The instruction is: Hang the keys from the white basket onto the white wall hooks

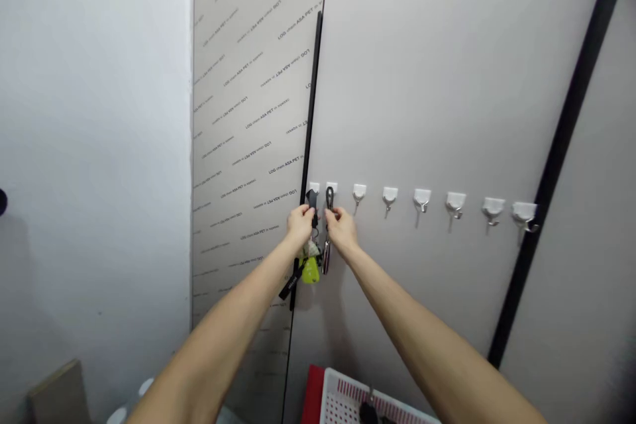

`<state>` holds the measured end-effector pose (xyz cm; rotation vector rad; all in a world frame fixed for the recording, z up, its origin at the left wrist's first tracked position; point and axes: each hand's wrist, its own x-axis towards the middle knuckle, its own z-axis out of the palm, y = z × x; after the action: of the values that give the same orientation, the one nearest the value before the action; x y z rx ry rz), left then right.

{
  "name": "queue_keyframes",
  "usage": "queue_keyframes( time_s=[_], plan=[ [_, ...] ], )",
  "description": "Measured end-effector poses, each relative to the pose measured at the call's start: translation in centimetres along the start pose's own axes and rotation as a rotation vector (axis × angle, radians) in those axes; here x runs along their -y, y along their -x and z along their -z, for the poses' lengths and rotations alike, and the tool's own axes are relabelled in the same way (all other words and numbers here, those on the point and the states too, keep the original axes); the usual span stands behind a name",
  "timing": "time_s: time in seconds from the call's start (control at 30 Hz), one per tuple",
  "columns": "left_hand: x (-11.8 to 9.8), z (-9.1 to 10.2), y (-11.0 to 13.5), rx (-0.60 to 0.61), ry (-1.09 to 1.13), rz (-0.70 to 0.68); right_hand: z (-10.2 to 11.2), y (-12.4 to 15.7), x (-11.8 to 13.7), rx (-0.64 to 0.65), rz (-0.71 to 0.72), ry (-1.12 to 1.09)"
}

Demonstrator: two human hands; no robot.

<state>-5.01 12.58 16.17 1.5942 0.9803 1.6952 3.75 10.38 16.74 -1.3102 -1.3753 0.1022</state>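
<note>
My left hand [299, 226] is closed, its fingers pinching the upper black part of a keychain [311, 270]. From this keychain hang a yellow-green tag and a black strap [292, 283] with pale lettering. Just to its right, my right hand [342, 228] pinches a long, narrow, dark shiny keychain [326, 260] with a looped top. Both hang at the two leftmost white hooks, one hook [315, 187] above the left hand and another hook [332, 186] above the right. Whether the loops sit on the hooks I cannot tell.
More white-backed metal hooks run rightward in a row, from a near hook [359, 193] to a far hook [525, 214]. A black door handle [311, 112] stands left of them. Below is a white perforated basket [332, 389] with dark items, beside a red object [313, 395].
</note>
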Motion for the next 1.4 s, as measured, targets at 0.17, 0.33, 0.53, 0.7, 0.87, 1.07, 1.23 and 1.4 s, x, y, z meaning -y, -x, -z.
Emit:
queue_keyframes(
  time_s=[0.17,0.33,0.53,0.7,0.87,1.07,1.23,1.4],
  plan=[
    [-4.8,0.4,0.1,0.009,0.258,-0.109,1.9,-0.8,3.4,0.017,0.177,-0.152],
    [-5.6,0.2,4.4,0.169,0.301,-0.033,4.7,2.2,2.4,0.24,0.093,-0.326],
    [-0.2,-1.1,12.2,0.428,0.258,0.215,8.5,9.9,-3.5,0.52,-0.082,-0.258],
    [3.8,-3.2,17.7,0.572,0.177,0.317,10.9,15.0,-7.9,0.647,-0.235,-0.177],
    [5.3,-4.4,20.7,0.739,-0.162,0.219,12.7,17.7,-10.9,0.67,-0.213,-0.011],
    [7.2,-4.2,22.7,0.942,-0.568,0.094,13.8,19.8,-13.7,0.669,-0.187,0.359],
    [8.4,-4.0,23.2,0.872,-0.469,0.128,14.7,21.2,-15.9,0.745,-0.225,0.532],
    [6.2,-4.9,20.1,0.774,-0.016,0.49,15.3,18.1,-13.5,0.718,-0.236,0.316]
  ],
)
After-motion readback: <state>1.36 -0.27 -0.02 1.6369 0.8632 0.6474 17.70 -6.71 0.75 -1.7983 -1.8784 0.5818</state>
